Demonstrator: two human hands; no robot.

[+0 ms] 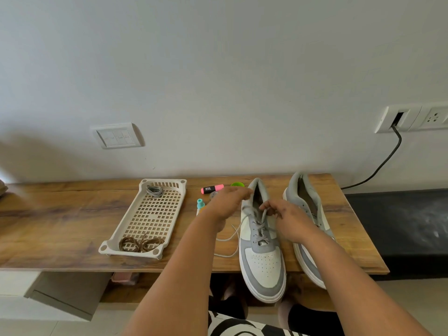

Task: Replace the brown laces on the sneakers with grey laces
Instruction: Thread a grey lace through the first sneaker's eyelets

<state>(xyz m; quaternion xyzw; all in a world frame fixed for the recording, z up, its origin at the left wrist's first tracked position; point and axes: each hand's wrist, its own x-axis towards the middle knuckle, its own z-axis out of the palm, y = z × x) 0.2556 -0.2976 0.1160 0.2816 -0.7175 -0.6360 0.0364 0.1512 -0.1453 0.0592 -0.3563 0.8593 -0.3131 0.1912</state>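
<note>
- Grey-and-white leather low-top sneaker (263, 258) on the wooden table (60, 229), toe toward the near edge and overhanging it; grey flat lace (260, 225) threaded through the lower eyelets.
- Right hand (292, 220): fingers (269, 206) pinching one lace end just above the tongue.
- Left hand (229, 202) at the collar of the same sneaker; fingers blurred, curled round the collar edge or the other lace end, cannot tell which.
- Loose pale lace tail (229, 238) trailing on the table left of the sneaker.
- Second grey-and-white sneaker (308, 214) just beside the first, to the right; eyelets look bare, partly hidden by the right forearm.
- Cream perforated plastic tray (150, 217) well left: coiled brown laces (140, 243) at its near end, spare grey lace bundle (154, 191) at the far end.
- Pink highlighter (212, 189), teal-capped bottle (200, 205), green lid (237, 184) behind the left hand.
- Likely step: lacing the upper eyelets of the first sneaker.
- Risks: uneven tails if one end is pulled harder; skipped or miscrossed eyelet; sneaker tipping off the edge under a firm tug; left wrist knocking the bottle over.
</note>
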